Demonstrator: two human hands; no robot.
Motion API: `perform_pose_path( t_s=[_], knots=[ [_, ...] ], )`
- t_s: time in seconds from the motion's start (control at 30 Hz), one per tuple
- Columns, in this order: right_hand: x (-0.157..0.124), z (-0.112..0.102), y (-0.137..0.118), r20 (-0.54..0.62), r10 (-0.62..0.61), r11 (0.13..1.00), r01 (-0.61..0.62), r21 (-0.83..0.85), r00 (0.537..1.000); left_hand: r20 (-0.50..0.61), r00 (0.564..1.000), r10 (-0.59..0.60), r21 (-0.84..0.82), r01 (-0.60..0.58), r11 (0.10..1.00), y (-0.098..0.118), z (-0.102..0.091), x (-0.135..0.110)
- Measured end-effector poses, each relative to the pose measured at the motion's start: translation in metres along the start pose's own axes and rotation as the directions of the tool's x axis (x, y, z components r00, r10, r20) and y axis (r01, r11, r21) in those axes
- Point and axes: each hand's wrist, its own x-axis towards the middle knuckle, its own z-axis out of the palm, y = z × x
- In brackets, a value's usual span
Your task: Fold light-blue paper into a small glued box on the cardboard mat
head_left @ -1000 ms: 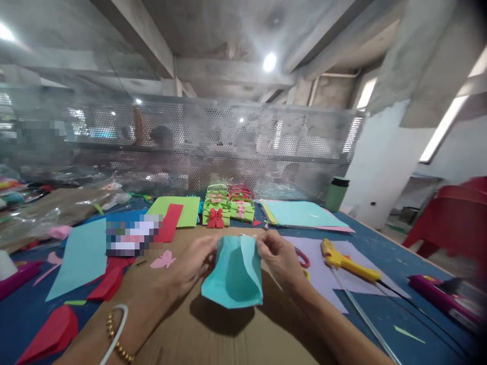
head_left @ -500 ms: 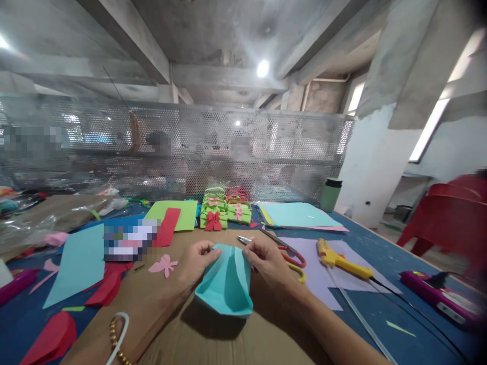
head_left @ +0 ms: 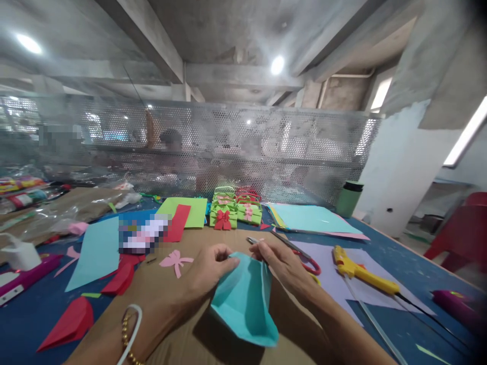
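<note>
A folded turquoise paper bag [head_left: 243,301] is held between my two hands above a brown cardboard sheet [head_left: 173,324]. My left hand [head_left: 215,263] pinches its upper left edge between thumb and fingers. At the upper right edge, my right hand [head_left: 279,256] is closed on the paper, its fingertips partly hidden. Beyond the right hand lie scissors [head_left: 314,264] with red handles, and a second pair with yellow handles mostly covered by that hand. A pink paper bow [head_left: 175,261] lies left of my left hand.
Small green paper bags [head_left: 223,213] with bows stand at the back. A yellow glue gun [head_left: 363,274] with a cord rests on lilac paper [head_left: 327,253] at right. Red paper pieces [head_left: 72,324] lie at left. A green bottle [head_left: 348,199] stands at back right.
The view has turned a little to the left. The turquoise paper bag has tilted, its lower end now nearer to me and swung right; both hands still hold its upper edges.
</note>
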Motion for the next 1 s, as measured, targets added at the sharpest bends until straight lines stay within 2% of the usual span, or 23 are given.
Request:
perform_pose_path(
  t_s=[0.1,0.17,0.33,0.53,0.67,0.87,1.0],
  knots=[
    [-0.002,0.004,-0.01,0.106,0.006,1.0,-0.004,-0.013,0.994,0.096,0.995,-0.009,0.085,0.0,0.996,0.017,0.006,-0.01],
    [-0.003,0.007,-0.011,0.166,0.016,0.999,-0.009,-0.038,0.986,0.104,0.995,0.006,0.143,-0.021,0.989,0.025,0.009,-0.015],
    [-0.004,0.007,-0.007,0.14,-0.011,1.0,0.012,-0.009,0.99,0.137,0.991,-0.015,0.132,-0.003,0.991,0.029,0.01,-0.021],
    [-0.006,0.005,-0.012,0.171,-0.044,0.999,0.044,0.008,0.984,0.109,0.994,0.023,0.222,-0.047,0.974,0.029,0.008,-0.022],
    [-0.008,0.009,-0.014,0.18,-0.051,0.998,0.054,-0.013,0.982,0.084,0.996,0.002,0.225,-0.021,0.974,0.03,0.01,-0.022],
    [-0.006,0.009,-0.009,0.167,-0.047,0.998,0.055,-0.04,0.985,0.143,0.99,0.001,0.223,-0.033,0.974,0.023,0.007,-0.016],
    [-0.004,0.008,-0.006,0.156,-0.024,0.999,0.03,-0.038,0.987,0.099,0.995,-0.019,0.221,-0.003,0.975,0.018,0.003,-0.015]
  ],
)
